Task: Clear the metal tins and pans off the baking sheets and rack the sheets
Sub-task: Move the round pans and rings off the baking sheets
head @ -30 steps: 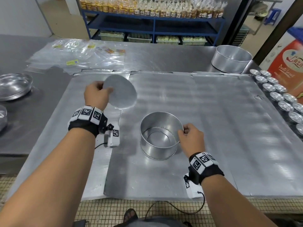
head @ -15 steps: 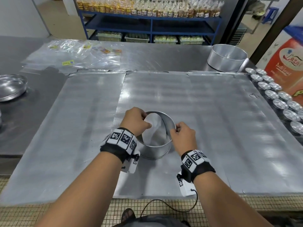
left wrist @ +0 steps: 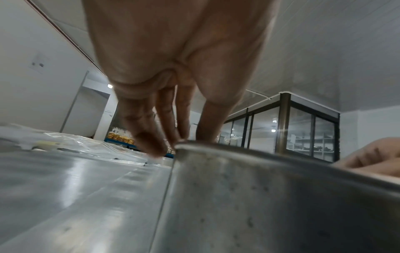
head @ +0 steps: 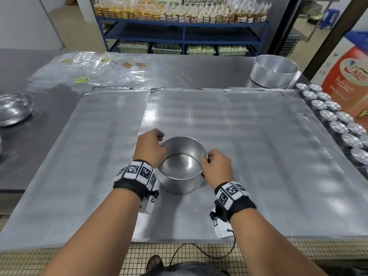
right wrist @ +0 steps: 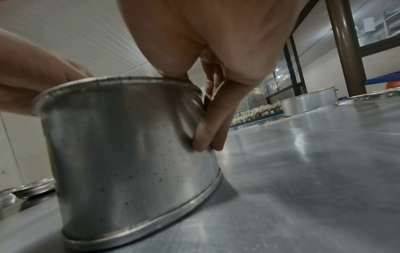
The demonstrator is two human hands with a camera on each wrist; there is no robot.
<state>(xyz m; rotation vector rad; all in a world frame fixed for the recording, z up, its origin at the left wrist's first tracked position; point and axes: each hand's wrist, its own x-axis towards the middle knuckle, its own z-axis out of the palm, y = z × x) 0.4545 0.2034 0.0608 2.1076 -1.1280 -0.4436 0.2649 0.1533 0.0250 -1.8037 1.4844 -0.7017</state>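
Observation:
A round metal cake pan [head: 184, 181] stands upright on the middle baking sheet [head: 229, 120], with its loose disc bottom lying flat inside. My left hand [head: 157, 145] holds the pan's left rim; the left wrist view has its fingers [left wrist: 149, 138] outside the wall [left wrist: 259, 196] and the thumb at the rim. My right hand [head: 207, 162] pinches the right rim. In the right wrist view its thumb lies over the edge and its fingers [right wrist: 205, 135] press the outer wall of the pan [right wrist: 129, 154]. More baking sheets lie to the left [head: 95, 156] and right [head: 308, 166].
A larger round pan [head: 272, 70] stands at the back right. Several small tins [head: 336, 120] line the table's right edge. A metal bowl [head: 14, 108] sits at far left, and clear plastic bags [head: 89, 70] lie at back left. A blue shelf [head: 183, 34] stands behind.
My left hand carried the metal disc from the left over to the pan and lowered it in. The disc now lies flat inside, and the left hand is on the rim. The right hand stayed.

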